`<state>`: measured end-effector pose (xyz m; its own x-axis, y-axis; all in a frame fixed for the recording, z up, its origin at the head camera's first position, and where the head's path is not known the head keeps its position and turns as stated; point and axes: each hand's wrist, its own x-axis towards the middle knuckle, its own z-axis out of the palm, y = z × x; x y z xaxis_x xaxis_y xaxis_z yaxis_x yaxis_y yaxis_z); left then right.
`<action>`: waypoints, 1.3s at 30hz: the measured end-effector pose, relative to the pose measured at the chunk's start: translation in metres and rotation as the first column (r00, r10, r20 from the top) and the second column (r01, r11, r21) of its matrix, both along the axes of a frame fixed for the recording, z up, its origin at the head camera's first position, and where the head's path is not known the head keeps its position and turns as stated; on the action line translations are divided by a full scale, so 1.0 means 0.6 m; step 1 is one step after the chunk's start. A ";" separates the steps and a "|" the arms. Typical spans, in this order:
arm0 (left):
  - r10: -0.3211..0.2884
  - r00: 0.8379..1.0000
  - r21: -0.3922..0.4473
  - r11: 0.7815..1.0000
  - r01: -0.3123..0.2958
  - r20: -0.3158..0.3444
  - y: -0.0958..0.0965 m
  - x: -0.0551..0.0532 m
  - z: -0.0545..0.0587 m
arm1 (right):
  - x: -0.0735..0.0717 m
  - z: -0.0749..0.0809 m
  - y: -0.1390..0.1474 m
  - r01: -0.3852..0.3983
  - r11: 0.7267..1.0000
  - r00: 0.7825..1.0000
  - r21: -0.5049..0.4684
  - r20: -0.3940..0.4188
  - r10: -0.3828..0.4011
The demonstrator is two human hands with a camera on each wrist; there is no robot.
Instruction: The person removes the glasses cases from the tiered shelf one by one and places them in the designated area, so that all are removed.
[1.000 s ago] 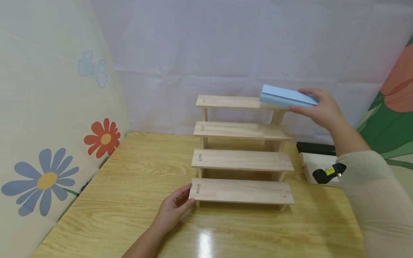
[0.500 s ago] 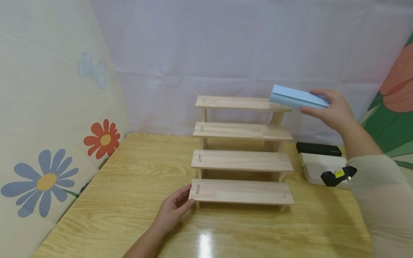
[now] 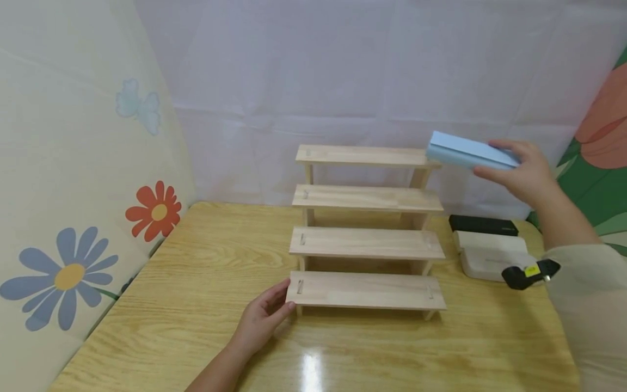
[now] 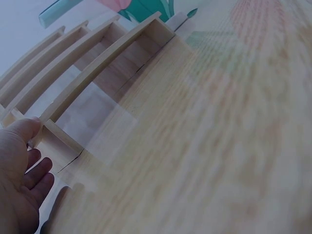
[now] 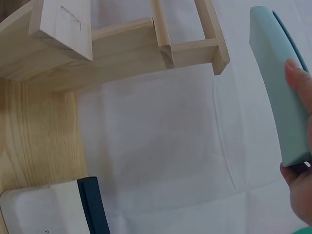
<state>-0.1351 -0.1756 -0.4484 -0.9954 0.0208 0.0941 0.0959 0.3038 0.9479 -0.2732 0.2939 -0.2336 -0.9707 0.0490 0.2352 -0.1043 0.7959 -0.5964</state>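
A light blue glasses case point(image 3: 470, 151), long with a flap along its top, is held up in the air by my right hand point(image 3: 524, 169). Thumb and fingers grip its right end, and its left end overlaps the top tier's right end in the head view. In the right wrist view, the case point(image 5: 278, 87) stands apart from the stand. A pale wooden stepped display stand point(image 3: 367, 289) occupies the middle of the table. At its lowest tier, my left hand point(image 3: 259, 321) pinches the left end; in the left wrist view its thumb point(image 4: 27, 129) lies against the tier's corner.
Right of the stand, a white case point(image 3: 495, 256) lies in front of a black case point(image 3: 482, 225) on the wood-grain table point(image 3: 220, 245). A white cloth backdrop point(image 3: 343, 71) hangs behind. A flower-print panel point(image 3: 59, 163) rises along the left. The right wrist wears a small black camera point(image 3: 529, 274).
My right hand has moved to the right with the light blue glasses case, from over the top tier to its right end. The left hand stays in place.
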 end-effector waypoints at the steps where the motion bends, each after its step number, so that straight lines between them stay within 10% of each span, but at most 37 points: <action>1: 0.001 1.000 -0.003 1.000 -0.001 0.001 0.000 0.000 0.000 | 0.002 -0.001 0.003 0.005 1.000 1.000 0.007 0.002 -0.005; 39: -0.022 1.000 -0.012 1.000 0.022 0.003 0.000 0.000 0.005 | 0.056 -0.072 0.080 0.094 0.992 0.996 0.085 -0.013 -0.093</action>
